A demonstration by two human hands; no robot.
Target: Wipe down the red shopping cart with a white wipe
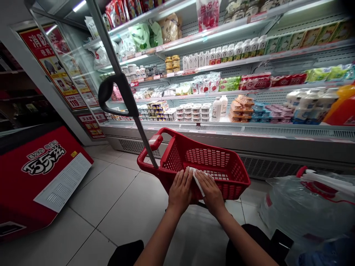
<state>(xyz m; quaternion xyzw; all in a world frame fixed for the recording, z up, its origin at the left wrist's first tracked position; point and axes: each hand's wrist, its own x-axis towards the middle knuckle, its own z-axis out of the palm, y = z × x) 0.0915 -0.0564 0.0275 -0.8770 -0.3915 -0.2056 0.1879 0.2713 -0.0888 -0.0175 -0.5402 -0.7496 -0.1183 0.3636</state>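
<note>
A red plastic shopping basket cart [208, 147] with perforated walls stands before me on the floor. Its long black pull handle [124, 92] leans up to the left. My right hand [209, 190] holds a folded white cloth [198, 181] against the near rim and side wall. Part of the cloth is hidden beneath its fingers. My left hand [181, 190] rests just beside it, fingers stretched over the same near rim, its fingertips close to the cloth's edge. Inside the basket, the perforated floor shows.
A refrigerated shelf unit [222, 131] with bottles, cups and packets runs behind the basket. At the right is a large clear water jug [291, 207] in plastic wrap. A red freezer cabinet [55, 162] stands at the left on the tiled floor [111, 207].
</note>
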